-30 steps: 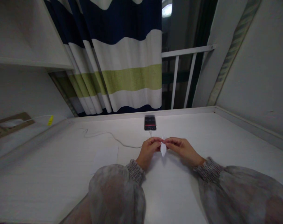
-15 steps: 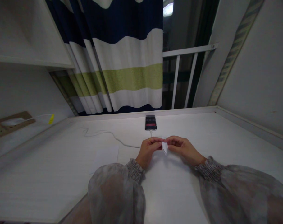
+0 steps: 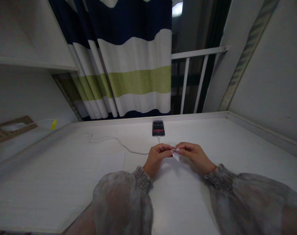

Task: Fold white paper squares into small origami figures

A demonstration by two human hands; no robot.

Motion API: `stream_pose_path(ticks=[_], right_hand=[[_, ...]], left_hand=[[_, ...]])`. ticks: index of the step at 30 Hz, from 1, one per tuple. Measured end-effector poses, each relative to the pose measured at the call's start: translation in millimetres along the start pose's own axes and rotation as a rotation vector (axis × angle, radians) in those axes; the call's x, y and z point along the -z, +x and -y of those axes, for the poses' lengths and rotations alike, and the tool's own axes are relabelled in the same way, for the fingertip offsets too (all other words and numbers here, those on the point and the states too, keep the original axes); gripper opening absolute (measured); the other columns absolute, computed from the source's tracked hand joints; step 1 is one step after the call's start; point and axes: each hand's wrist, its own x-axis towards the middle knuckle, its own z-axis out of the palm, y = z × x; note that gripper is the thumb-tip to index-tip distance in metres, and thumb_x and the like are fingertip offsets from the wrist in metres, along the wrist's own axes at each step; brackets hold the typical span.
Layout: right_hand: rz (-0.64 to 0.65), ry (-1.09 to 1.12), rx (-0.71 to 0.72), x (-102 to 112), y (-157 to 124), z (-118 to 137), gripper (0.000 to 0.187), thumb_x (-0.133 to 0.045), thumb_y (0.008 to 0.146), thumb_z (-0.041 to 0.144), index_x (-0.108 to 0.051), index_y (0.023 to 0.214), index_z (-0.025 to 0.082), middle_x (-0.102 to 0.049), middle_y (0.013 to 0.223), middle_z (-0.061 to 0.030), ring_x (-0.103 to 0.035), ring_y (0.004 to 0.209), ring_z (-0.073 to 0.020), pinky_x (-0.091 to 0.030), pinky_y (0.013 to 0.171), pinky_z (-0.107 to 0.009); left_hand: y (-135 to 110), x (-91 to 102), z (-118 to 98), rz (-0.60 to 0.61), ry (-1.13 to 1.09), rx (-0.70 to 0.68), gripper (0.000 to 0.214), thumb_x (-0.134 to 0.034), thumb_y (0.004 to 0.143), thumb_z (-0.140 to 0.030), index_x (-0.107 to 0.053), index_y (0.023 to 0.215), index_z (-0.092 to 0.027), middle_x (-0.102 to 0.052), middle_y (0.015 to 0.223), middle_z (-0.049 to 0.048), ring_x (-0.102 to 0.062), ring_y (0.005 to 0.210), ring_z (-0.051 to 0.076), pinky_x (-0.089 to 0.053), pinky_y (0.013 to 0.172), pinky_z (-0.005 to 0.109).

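A small folded piece of white paper is held up between my two hands, above the white desk. My left hand pinches its left side between thumb and fingers; a gold ring shows on one finger. From the right, my right hand pinches the paper too, thumb and fingertips closed on it. The fingertips of both hands almost meet at the folds. Part of the paper is hidden behind the fingers, and its exact shape is too small to make out.
Behind my hands lies a phone with a white cable running left. A flat white sheet lies by my left sleeve. A power strip is at the far left. Beyond the desk hang a striped curtain and a white railing.
The folded paper has turned and shifted slightly right between my fingers. My left fingertips have moved right, closer to those of my right hand.
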Motion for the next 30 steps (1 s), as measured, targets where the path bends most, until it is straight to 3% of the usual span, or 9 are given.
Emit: stream_pose_path(ticks=[10,21,30], right_hand=[[-0.04,0.05,0.014,-5,-2,0,0.018,-0.067,0.064,0.035,-0.065,0.066,0.018,-0.061,0.065,0.0012,-0.052,0.063,-0.0118,-0.041,0.061,-0.024],[-0.08,0.022,0.038,-6,-2,-2,0.019,-0.067,0.063,0.035,-0.063,0.066,0.018,-0.057,0.061,0.0019,-0.049,0.06,-0.0112,-0.039,0.057,-0.024],[-0.164,0.135,-0.002,-12,-2,-1,0.022,-0.072,0.058,0.035,-0.061,0.064,0.016,-0.056,0.061,0.0022,-0.048,0.058,-0.0098,-0.037,0.055,-0.023]], left_hand=[[2,0.1,2,-0.073,0.091,-0.066,0.013,-0.072,0.058,-0.023,-0.065,0.06,-0.013,-0.061,0.056,-0.0012,-0.053,0.054,0.008,-0.043,0.06,0.022],[-1,-7.4,-2,-0.112,0.082,-0.089,0.018,-0.076,0.051,-0.021,-0.062,0.062,-0.013,-0.063,0.058,-0.0014,-0.054,0.055,0.008,-0.041,0.058,0.021],[1,-7.7,2,-0.143,0.126,-0.147,0.014,-0.072,0.057,-0.02,-0.061,0.061,-0.013,-0.06,0.058,-0.0019,-0.053,0.056,0.008,-0.04,0.058,0.021]])
